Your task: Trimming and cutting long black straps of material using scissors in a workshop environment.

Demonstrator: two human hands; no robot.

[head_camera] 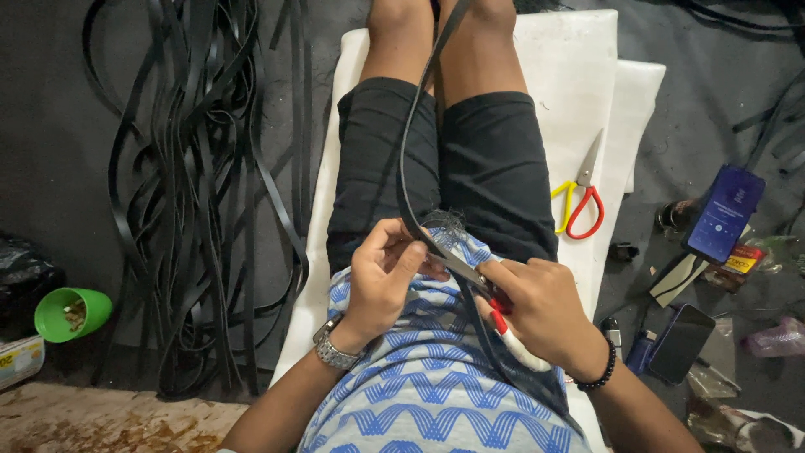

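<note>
Gripping a pair of scissors with red and white handles [508, 332], the right hand [545, 315] sits low against the blue zigzag shirt [419, 394], fingers clenched around the handles, blades pointing up and to the person's left. The left hand [381, 277], just beside it and wearing a metal wristwatch [334, 351], pinches the black strap [408, 168] between thumb and forefinger directly at the blade tips. Both hands meet on the strap at one spot over the lap; neither is clearly nearer, though the left holds the strap itself while the right holds only the tool. From that pinch point the strap's long axis runs away from the body, curving up over the black shorts [470, 168] and passing between the knees out of the top of the view; a second length trails down across the shirt toward the right forearm. Farther out, a spare pair of yellow and red scissors [580, 201] lies on the white cushion [579, 75] on the person's right. A heap of black straps [201, 168] covers the dark floor on the left, well apart from the hands, beyond a green cup [71, 312].
</note>
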